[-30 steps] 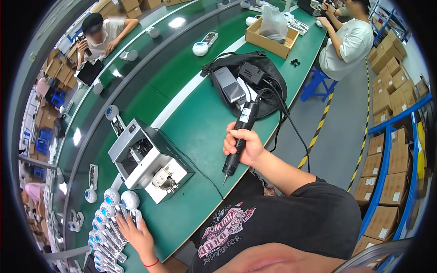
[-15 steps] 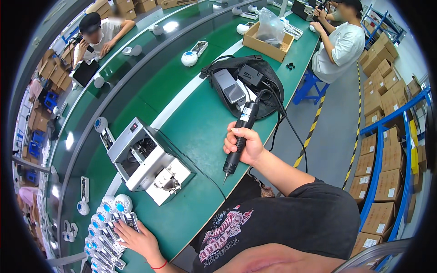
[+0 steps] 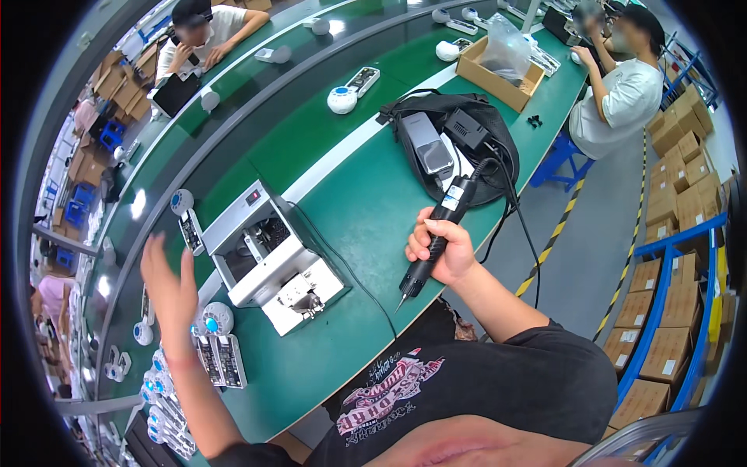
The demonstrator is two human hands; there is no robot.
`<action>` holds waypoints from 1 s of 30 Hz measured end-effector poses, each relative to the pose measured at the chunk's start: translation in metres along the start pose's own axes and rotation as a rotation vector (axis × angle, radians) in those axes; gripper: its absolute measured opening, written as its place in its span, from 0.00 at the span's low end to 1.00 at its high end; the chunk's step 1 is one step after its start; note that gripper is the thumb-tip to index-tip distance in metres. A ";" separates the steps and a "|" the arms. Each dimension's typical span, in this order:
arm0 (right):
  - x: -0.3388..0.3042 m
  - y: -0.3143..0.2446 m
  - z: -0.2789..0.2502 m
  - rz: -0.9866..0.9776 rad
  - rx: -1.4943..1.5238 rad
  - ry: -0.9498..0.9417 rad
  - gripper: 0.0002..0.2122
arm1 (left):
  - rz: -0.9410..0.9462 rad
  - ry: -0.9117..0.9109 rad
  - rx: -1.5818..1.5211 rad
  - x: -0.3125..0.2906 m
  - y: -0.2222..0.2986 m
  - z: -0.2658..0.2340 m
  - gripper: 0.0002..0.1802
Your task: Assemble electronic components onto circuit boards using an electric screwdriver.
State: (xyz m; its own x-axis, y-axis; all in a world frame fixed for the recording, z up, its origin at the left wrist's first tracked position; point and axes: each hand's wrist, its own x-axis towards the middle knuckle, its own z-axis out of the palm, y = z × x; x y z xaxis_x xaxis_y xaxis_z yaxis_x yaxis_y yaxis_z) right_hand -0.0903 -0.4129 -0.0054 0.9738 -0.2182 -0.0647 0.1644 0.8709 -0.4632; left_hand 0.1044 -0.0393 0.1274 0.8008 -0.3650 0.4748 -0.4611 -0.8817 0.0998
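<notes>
My right hand is wrapped around a black electric screwdriver, its thin bit tilted down to the left near the bench's front edge. My left hand is raised, fingers spread and holding nothing, close to a white device with a round head and an exposed circuit board. Between my hands stands a grey and white box-shaped machine, apparently a screw feeder. Below the left hand, several similar white devices with blue-centred heads lie in a row, partly hidden by my forearm.
A black bag on the green bench holds a phone-like device and a power adapter. Behind it sits a cardboard box with plastic bags. A cord trails from the machine. Co-workers sit across the conveyor and at far right, beside shelved cartons.
My left hand has left the row of white devices and moved up toward the single device beside the machine. The right hand keeps its grip on the screwdriver. The whole view has shifted slightly.
</notes>
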 end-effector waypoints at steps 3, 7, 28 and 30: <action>-0.003 0.000 0.000 -0.027 0.001 -0.007 0.07 | -0.109 -0.195 0.001 0.075 -0.050 0.070 0.39; 0.000 0.005 0.006 0.006 0.025 -0.004 0.06 | -0.242 -0.304 0.358 0.112 -0.121 0.161 0.50; -0.008 -0.006 0.002 0.004 0.030 0.041 0.07 | -0.287 0.127 -0.455 0.061 -0.081 -0.059 0.32; -0.004 -0.006 0.002 0.000 0.027 0.044 0.07 | -0.217 0.149 -0.498 0.013 -0.030 -0.079 0.30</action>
State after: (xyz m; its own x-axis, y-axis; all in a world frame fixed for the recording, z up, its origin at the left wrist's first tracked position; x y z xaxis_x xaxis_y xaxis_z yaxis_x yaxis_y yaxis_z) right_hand -0.0946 -0.4162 -0.0011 0.9658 -0.2374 -0.1038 0.1697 0.8823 -0.4391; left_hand 0.0989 0.0060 0.1995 0.8516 -0.1131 0.5118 -0.4453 -0.6710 0.5928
